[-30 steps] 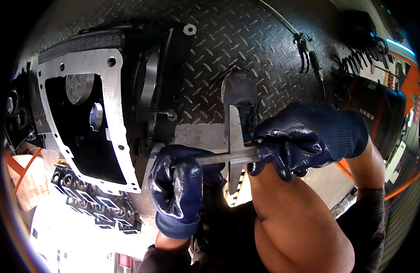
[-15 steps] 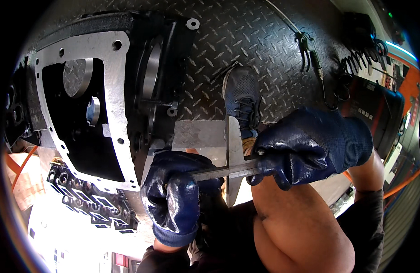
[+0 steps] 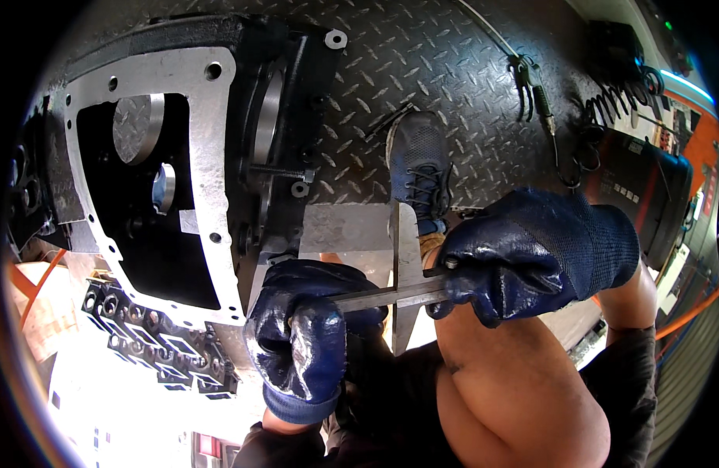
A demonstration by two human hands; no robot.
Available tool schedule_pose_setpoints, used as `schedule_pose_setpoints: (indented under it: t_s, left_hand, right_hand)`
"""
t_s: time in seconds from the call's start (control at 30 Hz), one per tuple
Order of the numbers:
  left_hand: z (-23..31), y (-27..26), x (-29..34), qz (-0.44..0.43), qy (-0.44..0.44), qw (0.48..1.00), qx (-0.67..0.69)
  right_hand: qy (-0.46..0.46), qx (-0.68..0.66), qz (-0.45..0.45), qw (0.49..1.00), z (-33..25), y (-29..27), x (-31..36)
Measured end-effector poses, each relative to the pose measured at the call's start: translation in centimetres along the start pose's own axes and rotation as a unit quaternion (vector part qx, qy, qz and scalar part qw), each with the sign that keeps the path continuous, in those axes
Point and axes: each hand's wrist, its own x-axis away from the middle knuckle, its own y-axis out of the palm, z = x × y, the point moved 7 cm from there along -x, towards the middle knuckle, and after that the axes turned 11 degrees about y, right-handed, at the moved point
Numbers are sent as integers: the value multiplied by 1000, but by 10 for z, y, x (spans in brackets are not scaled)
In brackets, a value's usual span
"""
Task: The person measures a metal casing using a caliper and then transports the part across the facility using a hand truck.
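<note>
Both of my hands wear dark blue coated work gloves and hold a steel vernier caliper (image 3: 407, 269) in front of my knee. My left hand (image 3: 299, 335) is closed round one end of its beam. Round the other end, by the sliding part, the fingers of my right hand (image 3: 523, 257) are wrapped. The jaws stick out across the beam between the hands, their faces close together; whether a gap lies between them I cannot tell. Beyond my left hand stands a large black cast metal housing (image 3: 215, 156) with a machined silver flange and bolt holes.
A bolt (image 3: 281, 173) juts from the housing's side. My shoe (image 3: 419, 168) rests on the dark checker-plate floor (image 3: 367, 70). An air blow gun (image 3: 537, 93) with a coiled hose lies at far right, near a black case (image 3: 636, 195). Several dark metal castings (image 3: 153, 343) sit lower left.
The housing, floor and shoe appear shifted slightly to the right in the view. My hands keep the same hold on the caliper and have barely moved.
</note>
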Motion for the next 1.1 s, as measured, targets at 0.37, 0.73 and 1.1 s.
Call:
schedule_pose_setpoints:
  t_s: [0.37,0.73,1.1]
  left_hand:
    - [7,7,-4,-8,9,1000,-22]
    - [3,8,-3,-1,17,1000,-3]
    - [6,9,-4,3,22,1000,-11]
  right_hand:
    - [71,-15,-7,997,11,2,4]
    - [75,16,-45,996,-13,-8,-12]
    - [123,25,-54,991,-2,-7,-5]
